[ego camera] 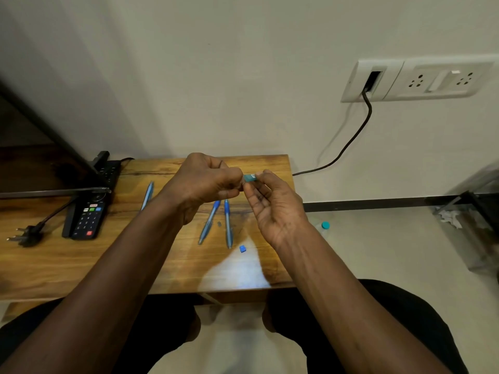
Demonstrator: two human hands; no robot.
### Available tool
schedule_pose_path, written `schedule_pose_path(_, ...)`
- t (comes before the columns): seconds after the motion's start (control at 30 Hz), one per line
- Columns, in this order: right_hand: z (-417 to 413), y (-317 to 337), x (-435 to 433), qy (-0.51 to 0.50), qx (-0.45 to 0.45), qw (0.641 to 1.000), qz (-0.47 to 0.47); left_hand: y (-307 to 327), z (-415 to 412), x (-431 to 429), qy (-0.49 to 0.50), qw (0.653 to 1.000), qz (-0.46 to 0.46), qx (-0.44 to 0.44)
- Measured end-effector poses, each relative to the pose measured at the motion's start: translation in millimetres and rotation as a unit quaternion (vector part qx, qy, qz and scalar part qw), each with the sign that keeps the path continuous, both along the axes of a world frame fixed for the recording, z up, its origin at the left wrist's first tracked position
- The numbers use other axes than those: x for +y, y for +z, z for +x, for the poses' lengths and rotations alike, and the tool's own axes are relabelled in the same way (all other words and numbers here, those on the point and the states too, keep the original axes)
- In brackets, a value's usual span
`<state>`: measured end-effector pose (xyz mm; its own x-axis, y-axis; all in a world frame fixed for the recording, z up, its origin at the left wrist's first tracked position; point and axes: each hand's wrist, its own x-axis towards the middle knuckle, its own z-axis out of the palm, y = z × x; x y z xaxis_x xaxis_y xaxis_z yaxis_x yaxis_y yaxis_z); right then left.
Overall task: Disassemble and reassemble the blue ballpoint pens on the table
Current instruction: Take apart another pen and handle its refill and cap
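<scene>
The left hand [205, 182] curls tight round a pen [249, 177], hiding most of it, while the right hand [270, 203] pinches its blue end between thumb and forefinger — probably braced to pull it apart. Other pens [228, 225] and a cap [242, 248] lie nearer, on the table [67, 265].

Wooden table [67, 265], warm brown grain, back edge against a pale wall; bright glare near the front edge. At far left, a black plug [25, 237] on a dark cable; just to its right, a black remote [89, 220] with coloured buttons, lengthwise front to back; behind that, a second black device [108, 171], partly hidden; above both, a thin dark bar [54, 191]. Left of centre, the left pen [147, 195], blue, part hidden; at centre, the middle pen [209, 225] and right pen [228, 228], close but apart; between them a tiny dark part [219, 224]; just beside the right pen's near tip, a small blue piece [242, 248].
</scene>
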<state>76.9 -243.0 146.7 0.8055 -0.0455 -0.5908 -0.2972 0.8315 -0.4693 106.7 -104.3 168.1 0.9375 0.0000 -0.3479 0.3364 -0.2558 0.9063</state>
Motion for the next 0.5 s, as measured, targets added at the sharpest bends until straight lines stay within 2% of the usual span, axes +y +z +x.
schedule_pose_path(0.23,2,-5,2,0.012,-0.007,0.999,-0.043,1,0,-1,0.004,1.000,0.009,0.007)
schedule_pose_path(0.5,5,-10,2,0.027,0.005,0.999,-0.042,0,-1,2,-0.006,1.000,0.006,0.000)
